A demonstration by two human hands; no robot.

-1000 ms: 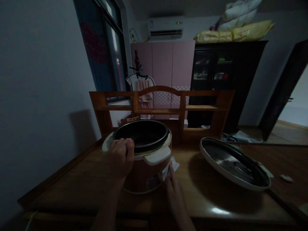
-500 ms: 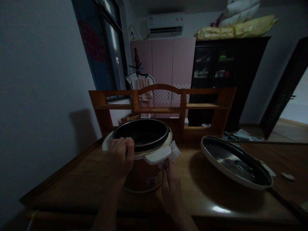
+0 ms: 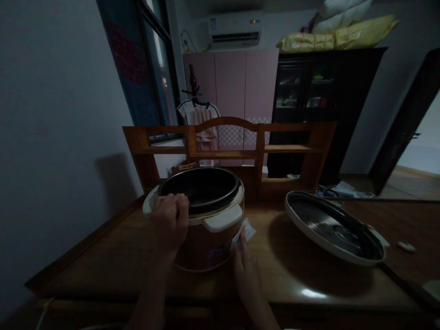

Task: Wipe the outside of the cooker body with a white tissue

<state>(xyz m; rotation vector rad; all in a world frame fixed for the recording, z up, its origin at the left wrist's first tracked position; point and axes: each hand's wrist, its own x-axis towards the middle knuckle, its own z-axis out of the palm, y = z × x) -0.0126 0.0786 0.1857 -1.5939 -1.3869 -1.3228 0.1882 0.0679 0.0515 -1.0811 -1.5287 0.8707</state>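
Observation:
A rice cooker (image 3: 195, 247) with a brown body and white rim stands on the wooden desk, its dark inner pot (image 3: 206, 181) uncovered. My left hand (image 3: 171, 220) is closed over the near left edge of the cooker, fingers curled at the rim. Against the cooker's right side, below the white handle (image 3: 223, 219), my right hand (image 3: 245, 266) presses a white tissue (image 3: 249, 230). Part of the tissue is hidden behind my fingers. To the right, the round lid (image 3: 333, 233) lies with its metal inner face upward, tilted.
The desk top (image 3: 275, 284) has a low wooden shelf rack (image 3: 227, 156) along its back edge. A wall (image 3: 68, 160) rises close on the left. A small pale object (image 3: 406, 247) lies at the far right, beyond the lid.
My right hand and the tissue have moved slightly down along the cooker's side. My left hand keeps its hold on the rim. The whole view has shifted a little.

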